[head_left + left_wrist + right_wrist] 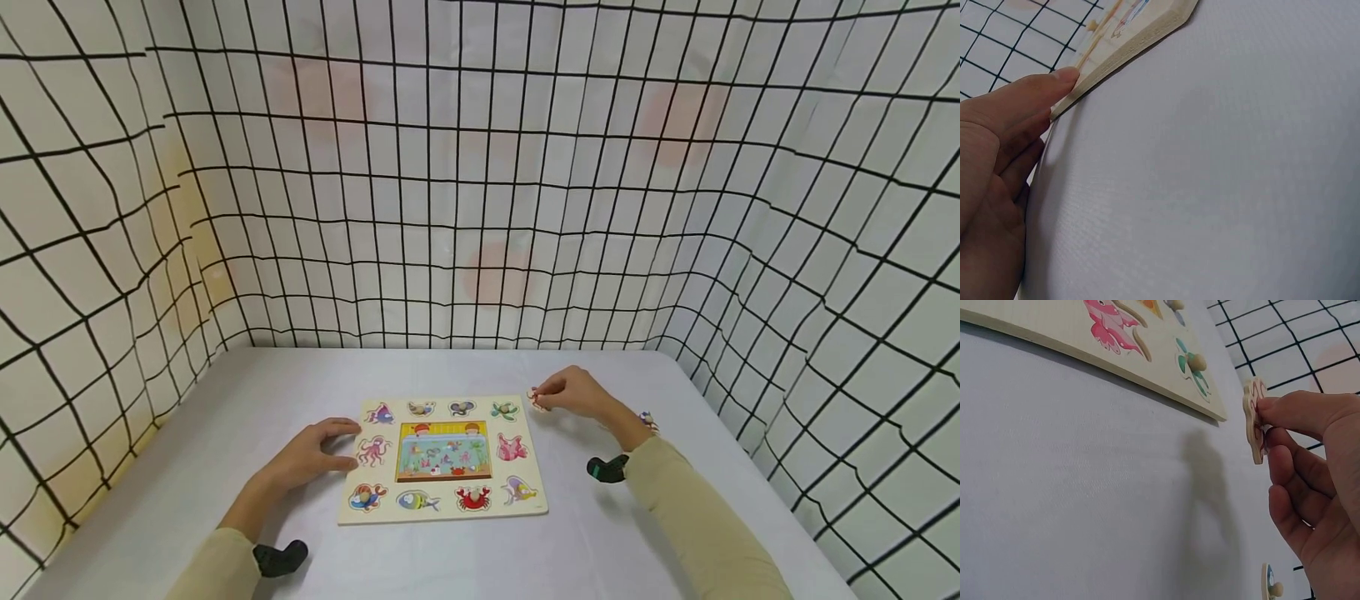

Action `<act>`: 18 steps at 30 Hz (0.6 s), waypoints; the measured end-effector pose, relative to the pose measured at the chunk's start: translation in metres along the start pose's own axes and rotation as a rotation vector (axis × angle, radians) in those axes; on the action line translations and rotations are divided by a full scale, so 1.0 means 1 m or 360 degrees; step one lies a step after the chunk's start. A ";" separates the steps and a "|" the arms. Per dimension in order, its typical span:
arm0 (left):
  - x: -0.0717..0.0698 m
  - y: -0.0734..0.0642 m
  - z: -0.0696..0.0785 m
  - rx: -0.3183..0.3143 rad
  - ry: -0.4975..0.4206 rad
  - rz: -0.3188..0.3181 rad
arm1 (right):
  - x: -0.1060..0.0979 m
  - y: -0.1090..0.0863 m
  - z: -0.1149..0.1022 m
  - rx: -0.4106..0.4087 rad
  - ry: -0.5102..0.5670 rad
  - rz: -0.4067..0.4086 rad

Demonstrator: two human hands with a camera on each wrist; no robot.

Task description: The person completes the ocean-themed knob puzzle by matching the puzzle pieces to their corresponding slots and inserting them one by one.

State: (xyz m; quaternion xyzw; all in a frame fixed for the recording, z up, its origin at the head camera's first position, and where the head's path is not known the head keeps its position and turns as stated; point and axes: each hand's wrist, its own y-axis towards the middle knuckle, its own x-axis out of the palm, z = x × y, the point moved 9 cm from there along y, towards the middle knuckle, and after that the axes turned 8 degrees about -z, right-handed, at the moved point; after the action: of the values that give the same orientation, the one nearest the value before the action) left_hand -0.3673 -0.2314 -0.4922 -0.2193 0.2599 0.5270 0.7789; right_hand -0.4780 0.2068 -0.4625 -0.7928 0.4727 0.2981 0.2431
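A pale wooden peg-puzzle board with sea-animal pictures lies flat on the table. My left hand rests at its left edge, fingers extended; the left wrist view shows the thumb against the board's edge. My right hand pinches a small puzzle piece between thumb and fingers, raised just beyond the board's far right corner. That piece has a wavy outline and red markings; the fingers hide part of it. Knobbed pieces sit in the board, among them a red crab and a green starfish.
Several more loose puzzle pieces lie close together beside my right wrist, partly hidden by the forearm. Dark wrist-camera mounts stick out at both cuffs. White walls with a black grid enclose the table at the back and sides.
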 end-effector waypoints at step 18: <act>0.000 0.001 0.000 -0.0005 0.0015 -0.0008 | 0.016 0.004 -0.033 -0.0176 -0.0083 -0.0035</act>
State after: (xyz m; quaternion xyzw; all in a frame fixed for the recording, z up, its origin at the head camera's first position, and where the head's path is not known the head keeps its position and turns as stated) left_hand -0.3680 -0.2317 -0.4921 -0.2237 0.2622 0.5244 0.7786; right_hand -0.4676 0.1736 -0.4505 -0.8023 0.4402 0.3416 0.2144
